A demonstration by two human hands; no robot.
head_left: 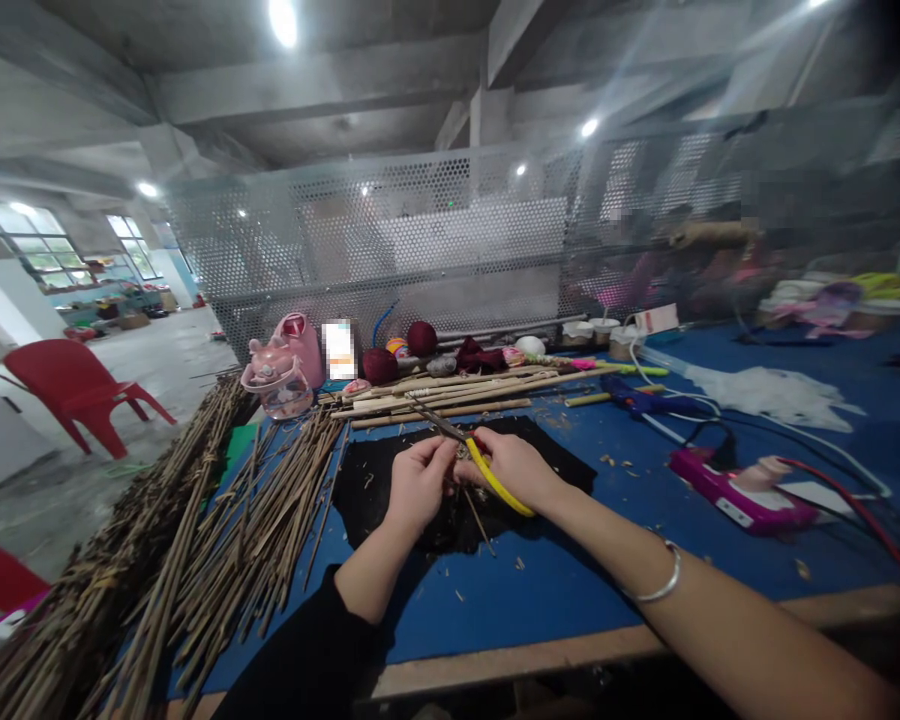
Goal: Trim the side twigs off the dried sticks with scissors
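My right hand [511,468] is closed around a pair of scissors with yellow handles [495,480], whose dark blades point up and to the left. My left hand [420,482] has its fingers pressed together just left of the scissors, at a small bundle of plant bits between the hands; what exactly it pinches is too small to make out. A thin brown stick [480,522] slants down from between the hands. Beneath both hands lies a black cloth [360,487], with small chips scattered on it.
Bundles of thin sticks [270,520] cover the left of the blue table [435,620]. Pale rods [487,388], dark red yarn balls [422,338] and a pink clear jug [279,385] stand behind. At right are a purple power strip [742,495] with cables and a blue glue gun [645,400].
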